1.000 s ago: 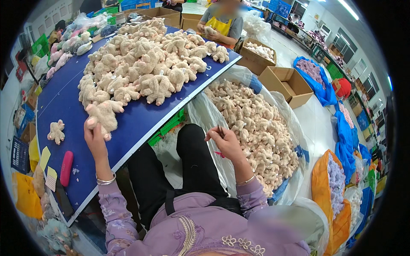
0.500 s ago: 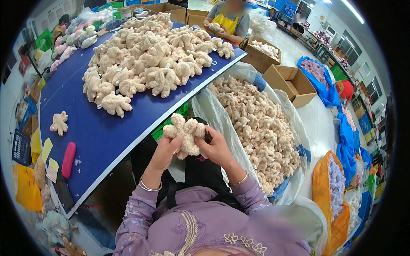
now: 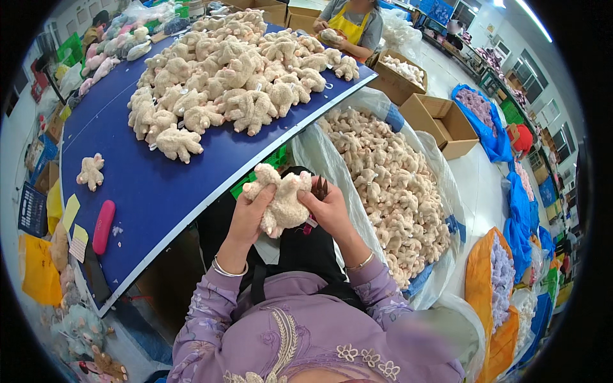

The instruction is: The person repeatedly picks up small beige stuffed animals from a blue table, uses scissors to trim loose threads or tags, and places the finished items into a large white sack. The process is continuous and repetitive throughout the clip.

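Observation:
A cream plush toy [image 3: 285, 205] with short stubby limbs is held up over my lap, just off the table's edge. My left hand [image 3: 250, 216] is closed on one side of it, thumb pressed into the pile. My right hand [image 3: 331, 214] pinches the other side. Dark thread snips [image 3: 318, 187] also sit in my right hand, blades pointing up away from the toy. Something small and pink-red hangs below the toy, too small to name. A single similar plush [image 3: 90, 172] lies on the blue table [image 3: 185, 185] at the left.
A large heap of cream plush toys [image 3: 223, 70] covers the table's far part. At right stands a big sack [image 3: 306, 150] full of them, with cardboard boxes [image 3: 440, 127] behind. A pink case [image 3: 103, 226] lies at the near left. Across the table a person in a yellow apron [image 3: 351, 29] handles a plush.
The plush toy has been turned and tilted between my hands. The snips' blades now show more plainly above my right hand. The view has shifted slightly.

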### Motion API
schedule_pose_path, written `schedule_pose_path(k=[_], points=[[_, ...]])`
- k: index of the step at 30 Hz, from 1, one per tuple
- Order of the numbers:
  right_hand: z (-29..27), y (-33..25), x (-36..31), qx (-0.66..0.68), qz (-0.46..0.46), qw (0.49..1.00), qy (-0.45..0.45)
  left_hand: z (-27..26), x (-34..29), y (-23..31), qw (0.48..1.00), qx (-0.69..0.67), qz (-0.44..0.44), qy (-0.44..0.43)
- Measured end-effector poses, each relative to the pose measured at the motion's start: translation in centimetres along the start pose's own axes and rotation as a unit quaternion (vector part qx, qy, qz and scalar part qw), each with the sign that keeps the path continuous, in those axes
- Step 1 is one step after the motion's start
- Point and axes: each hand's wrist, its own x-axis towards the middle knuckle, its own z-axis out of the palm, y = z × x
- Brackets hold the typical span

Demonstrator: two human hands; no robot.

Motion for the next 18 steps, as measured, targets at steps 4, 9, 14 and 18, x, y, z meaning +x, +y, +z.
schedule_pose_path(k=[4, 9, 14, 18], points=[[-0.2, -0.1, -0.1, -0.027, -0.025, 0.999, 0.0, -0.1, -0.1, 0.1, 0.998, 0.042, -0.016, -0.035], [-0.2, -2.1, -0.3, 0.021, 0.049, 0.998, 0.04, -0.3, 0.0, -0.3, 0.999, 0.027, -0.001, -0.025], [-0.2, -2.3, 0.1, 0.014, 0.073, 0.997, 0.032, -0.4, 0.2, -0.1, 1.0, -0.001, -0.016, -0.016], [0.2, -2.0, -0.2, -0.043, -0.001, 0.997, 0.064, -0.3, 0.1, -0.8, 0.999, 0.015, -0.031, -0.029]])
